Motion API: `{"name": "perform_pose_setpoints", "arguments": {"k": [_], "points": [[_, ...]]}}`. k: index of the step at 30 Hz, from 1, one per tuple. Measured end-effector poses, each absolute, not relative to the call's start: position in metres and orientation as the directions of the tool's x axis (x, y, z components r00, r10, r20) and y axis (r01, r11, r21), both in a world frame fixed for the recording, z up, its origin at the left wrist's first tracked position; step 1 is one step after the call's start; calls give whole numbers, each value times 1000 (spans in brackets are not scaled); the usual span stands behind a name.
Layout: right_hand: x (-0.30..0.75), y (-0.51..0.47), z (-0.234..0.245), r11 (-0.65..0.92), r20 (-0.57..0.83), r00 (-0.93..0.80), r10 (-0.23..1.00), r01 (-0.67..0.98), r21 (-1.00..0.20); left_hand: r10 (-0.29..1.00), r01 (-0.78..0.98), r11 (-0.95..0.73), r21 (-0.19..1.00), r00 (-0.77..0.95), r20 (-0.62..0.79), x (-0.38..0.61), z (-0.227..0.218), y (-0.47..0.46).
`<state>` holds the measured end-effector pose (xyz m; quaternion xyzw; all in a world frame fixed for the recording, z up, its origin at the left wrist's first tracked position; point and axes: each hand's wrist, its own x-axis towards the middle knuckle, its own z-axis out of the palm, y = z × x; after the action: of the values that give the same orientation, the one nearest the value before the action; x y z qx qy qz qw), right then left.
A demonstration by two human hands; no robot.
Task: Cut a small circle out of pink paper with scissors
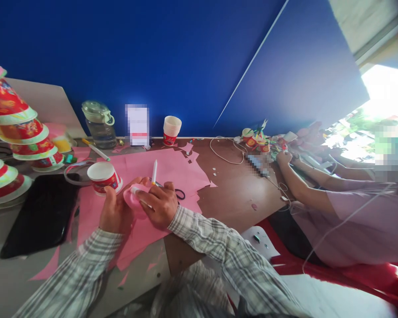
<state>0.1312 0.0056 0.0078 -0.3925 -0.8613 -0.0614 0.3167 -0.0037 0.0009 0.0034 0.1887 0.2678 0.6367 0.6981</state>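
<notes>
We are looking at a brown tabletop (227,187) that is running along a blue wall (152,57). Its left part is looking grey. A bright window (381,88) is shining at the far right, and another person in a pale pink top (361,216) is reaching over the tabletop. A big pink paper (185,176) is covering the middle, and its right edge is looking jagged. A black tablet (41,212) is lying on the left, near a tower of red cups (20,129). A clear jug (101,130) is standing by the wall.

We are holding a small pink piece (131,201) over the big paper, near a white and red cup (102,179). Our left hand (117,210) is curling around its left side, thumb up. Our right hand (161,203) is bending its fingers over the other side, but we cannot tell what the fingertips are pinching. The piece's round edge is facing left; our hands are hiding too much to tell its long axis. Just past our right hand, a white pen (155,170) is pointing away from us, leaning slightly right, its yellow end nearest us.
</notes>
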Motion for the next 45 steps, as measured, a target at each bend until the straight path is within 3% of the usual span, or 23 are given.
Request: {"name": "perform_pose_setpoints", "arguments": {"k": [6, 15, 18, 23, 27, 36, 45], "points": [[129, 6, 8, 640, 550, -430, 716, 719, -271, 989, -722, 37, 691, -74, -129, 0, 5, -2], [128, 12, 0, 587, 522, -344, 780, 690, -423, 996, -638, -90, 765, -49, 76, 1, -3, 0], [130, 10, 3, 618, 573, -371, 731, 716, -325, 996, -698, -78, 711, -89, 22, -5, 4, 5], [134, 6, 10, 673, 627, -510, 589, 739, -32, 960, -763, 147, 630, -43, -277, -16, 12, 10], [133, 5, 13, 716, 606, -588, 536, 697, 43, 958, -777, 211, 593, 44, -283, -13, 8, 7], [129, 2, 12, 649, 520, -491, 699, 741, -172, 981, -712, 84, 697, -63, -183, 0, 10, -2], [128, 6, 6, 605, 489, -417, 766, 725, -329, 992, -672, -36, 739, -114, -55, 3, 6, -4]]}}
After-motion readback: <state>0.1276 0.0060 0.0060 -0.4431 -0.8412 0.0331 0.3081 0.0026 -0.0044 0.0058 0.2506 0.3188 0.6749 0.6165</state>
